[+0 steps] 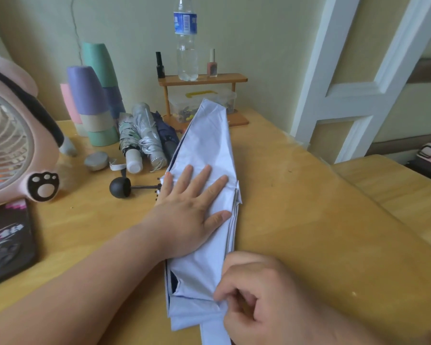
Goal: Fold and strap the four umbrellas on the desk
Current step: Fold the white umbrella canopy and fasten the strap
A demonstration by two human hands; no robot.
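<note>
A pale blue umbrella [207, 150] lies flattened along the middle of the wooden desk [296, 207], its black round handle [120, 187] sticking out to the left. My left hand [192, 207] presses flat on the canopy with straight, spread fingers. My right hand [259, 295] pinches the canopy's folded edge near the front, where a fabric strap hangs down. Behind, three folded umbrellas lie side by side: a patterned one [128, 143], a silver one [148, 135] and a dark navy one [166, 135].
A pink fan [13, 143] stands at the left, with a dark book [5, 242] in front of it. Stacked pastel cups [95, 100] stand behind the folded umbrellas. At the back, a small wooden shelf [202, 79] holds a water bottle [186, 38] and nail polish.
</note>
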